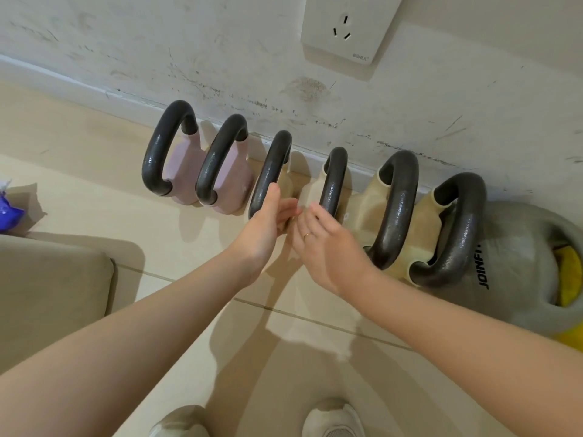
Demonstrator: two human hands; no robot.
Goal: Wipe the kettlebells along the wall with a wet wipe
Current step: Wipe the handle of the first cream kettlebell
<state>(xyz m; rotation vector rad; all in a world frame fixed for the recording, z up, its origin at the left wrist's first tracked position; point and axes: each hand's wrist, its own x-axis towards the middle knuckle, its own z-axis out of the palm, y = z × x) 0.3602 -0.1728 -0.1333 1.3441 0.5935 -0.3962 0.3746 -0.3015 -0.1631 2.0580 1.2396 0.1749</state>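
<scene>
- Nearest, two pale shoes [334,419] stand on the tiled floor [195,241], with both bare forearms reaching away from them.
- At the left edge sits a beige cushion [53,279]; beyond it lies a purple packet [8,212], its contents impossible to tell.
- The left hand [263,230] rests its thumb on the dark handle of the third kettlebell [271,171]; its fingers are nearly straight and reach down between the third and fourth kettlebells.
- The right hand [321,244], a ring on one finger, hovers with relaxed, spread fingers just beside the fourth kettlebell [332,181], holding nothing visible.
- No wipe can be made out in either hand.
- The row runs along the wall: two pink kettlebells [186,167], then four cream ones, touching or nearly so.
- At the far right stands a big grey kettlebell [517,247], with something yellow [568,279] showing through its handle opening.
- On the scuffed wall [220,58] above is a power socket [347,29].
</scene>
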